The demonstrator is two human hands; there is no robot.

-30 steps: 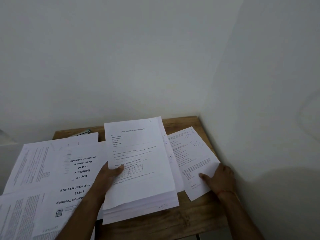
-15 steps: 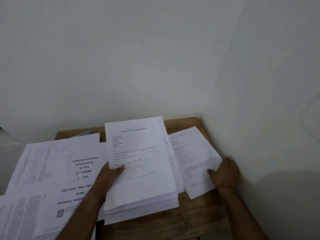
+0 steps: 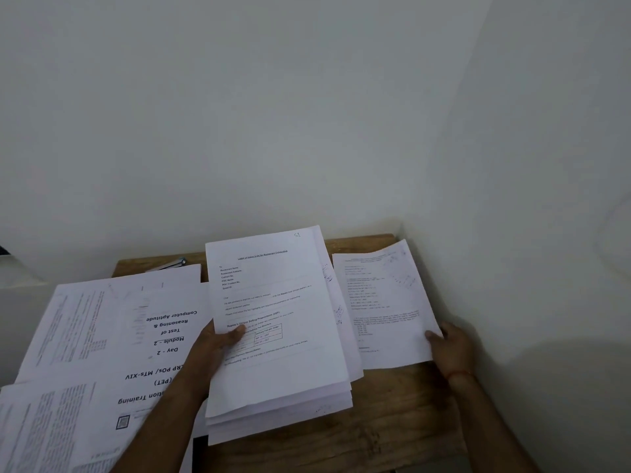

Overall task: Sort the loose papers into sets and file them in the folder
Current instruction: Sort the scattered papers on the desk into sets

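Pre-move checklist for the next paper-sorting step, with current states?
1. Left hand grips stack, thumb on top: ok.
2. Stack edges squared: not ok, sheets fanned.
3. Right hand holds single sheet by its near right corner: ok.
4. Single sheet free of stack: cannot tell, edges meet.
5. Folder located: cannot tell; only a part-hidden item at the far edge of the table.
6. Bare wood in front for laying down: ok.

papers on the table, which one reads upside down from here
The large-print sheet left of the left hand, headed Computer Aptitude; the held stack and right sheet read upright.
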